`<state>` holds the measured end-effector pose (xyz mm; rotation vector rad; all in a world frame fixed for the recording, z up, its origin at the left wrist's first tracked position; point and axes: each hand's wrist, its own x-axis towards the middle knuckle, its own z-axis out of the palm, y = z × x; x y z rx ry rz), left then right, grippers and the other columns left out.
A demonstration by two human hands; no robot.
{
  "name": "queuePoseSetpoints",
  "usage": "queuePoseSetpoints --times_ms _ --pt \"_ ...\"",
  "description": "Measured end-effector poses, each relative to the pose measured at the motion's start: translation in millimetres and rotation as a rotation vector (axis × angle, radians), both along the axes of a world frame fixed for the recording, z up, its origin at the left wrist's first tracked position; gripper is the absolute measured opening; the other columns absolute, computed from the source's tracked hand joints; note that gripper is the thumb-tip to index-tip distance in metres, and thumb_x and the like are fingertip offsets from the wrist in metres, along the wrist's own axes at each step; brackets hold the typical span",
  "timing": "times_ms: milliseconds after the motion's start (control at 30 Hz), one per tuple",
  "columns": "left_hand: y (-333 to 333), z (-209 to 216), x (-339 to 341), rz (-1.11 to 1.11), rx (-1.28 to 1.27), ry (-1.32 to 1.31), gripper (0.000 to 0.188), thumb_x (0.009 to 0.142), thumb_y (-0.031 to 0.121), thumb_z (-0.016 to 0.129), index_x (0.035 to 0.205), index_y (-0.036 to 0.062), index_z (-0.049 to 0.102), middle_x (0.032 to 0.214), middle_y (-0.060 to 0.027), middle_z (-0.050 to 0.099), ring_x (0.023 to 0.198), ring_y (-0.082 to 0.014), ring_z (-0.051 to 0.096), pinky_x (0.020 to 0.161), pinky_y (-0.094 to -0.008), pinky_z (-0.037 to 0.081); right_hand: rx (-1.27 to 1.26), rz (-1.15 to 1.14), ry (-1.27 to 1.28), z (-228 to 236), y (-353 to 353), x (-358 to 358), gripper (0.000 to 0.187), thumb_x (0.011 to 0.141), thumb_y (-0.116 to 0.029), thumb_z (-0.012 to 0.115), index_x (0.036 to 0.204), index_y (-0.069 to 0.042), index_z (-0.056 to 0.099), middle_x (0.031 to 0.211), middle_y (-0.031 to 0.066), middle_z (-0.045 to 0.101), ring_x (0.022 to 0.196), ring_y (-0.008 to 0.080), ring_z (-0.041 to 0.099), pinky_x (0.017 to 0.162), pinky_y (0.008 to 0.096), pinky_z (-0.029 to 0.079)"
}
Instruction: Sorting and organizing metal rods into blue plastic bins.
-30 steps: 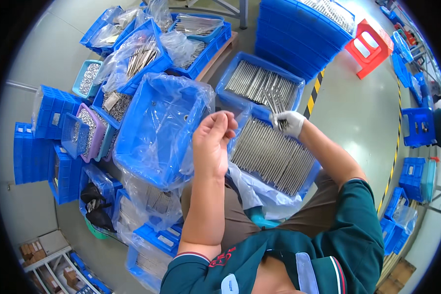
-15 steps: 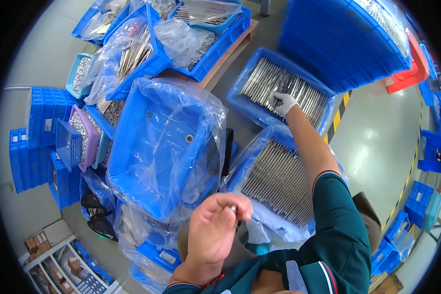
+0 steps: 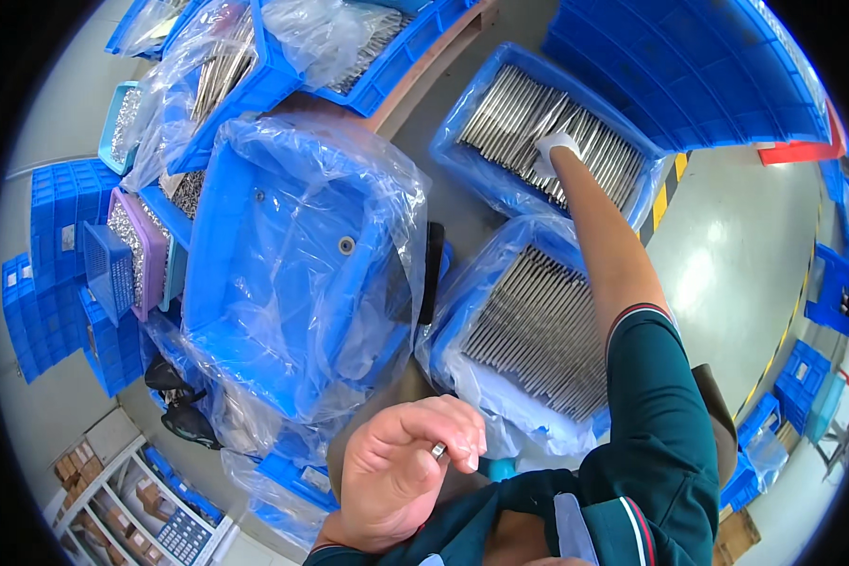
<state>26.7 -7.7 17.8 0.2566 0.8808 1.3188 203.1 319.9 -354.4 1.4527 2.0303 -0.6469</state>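
Shifted forward since one second ago, when it held rods over the meeting bin edges, the white-gloved right hand (image 3: 558,154) now reaches into the farther film-lined blue plastic bin (image 3: 472,184), among long silvery metal rods (image 3: 509,118); its fingertips are hidden, so I cannot tell if it grips any. Seen from the head, its forearm crosses above the right side of the nearer film-lined blue bin (image 3: 446,325), which holds similar rods. The bare left hand (image 3: 396,472) is curled near the chest, pinching a small shiny metal piece (image 3: 439,451), apart from the rims. Tall blue crates (image 3: 679,80) border the farther bin; grey floor (image 3: 726,236) opens rightward past black-and-yellow tape (image 3: 665,196).
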Motion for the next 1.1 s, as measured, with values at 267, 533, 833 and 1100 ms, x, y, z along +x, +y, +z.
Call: queuePoseSetpoints --times_ms 267,533,833,1100 --pt "-1.2 3.4 6.8 -0.008 -0.004 0.053 0.030 0.085 0.030 0.062 0.085 0.0006 0.058 0.076 -0.0103 0.057 0.076 -0.0214 0.048 0.066 -0.0322 0.037 0.210 -0.826 0.197 6.5 -18.6 27.5 0.038 0.081 -0.030 0.052 0.112 -0.010 0.060 0.110 0.0171 0.061 0.102 0.0332 0.059 0.087 0.0404 0.047" --pt "-13.5 6.5 9.4 -0.012 0.008 0.062 0.031 0.085 0.031 0.062 0.087 -0.0002 0.058 0.078 -0.0104 0.058 0.077 -0.0212 0.049 0.069 -0.0330 0.039 0.569 -0.217 0.225 55.7 -54.2 -1.3 0.037 0.081 -0.011 0.045 0.116 -0.016 0.055 0.113 0.0131 0.057 0.097 0.0310 0.060 0.078 0.0420 0.050" --pt "-19.1 3.6 8.9 -0.050 0.026 -0.044 0.026 0.086 0.022 0.060 0.094 -0.0028 0.059 0.085 -0.0127 0.059 0.083 -0.0201 0.051 0.081 -0.0335 0.038 0.462 0.097 0.089 49.3 -52.3 -11.5 0.040 0.077 -0.033 0.063 0.111 -0.013 0.058 0.118 0.0078 0.054 0.110 0.0277 0.051 0.083 0.0441 0.046" --pt "-16.3 3.8 7.3 -0.060 0.025 -0.027 0.026 0.086 0.023 0.060 0.092 -0.0023 0.058 0.082 -0.0123 0.058 0.082 -0.0201 0.052 0.082 -0.0346 0.038 0.617 0.003 0.102 43.8 -81.3 39.2 0.048 0.074 -0.040 0.065 0.115 -0.016 0.054 0.116 0.0055 0.054 0.113 0.0261 0.048 0.090 0.0453 0.040"
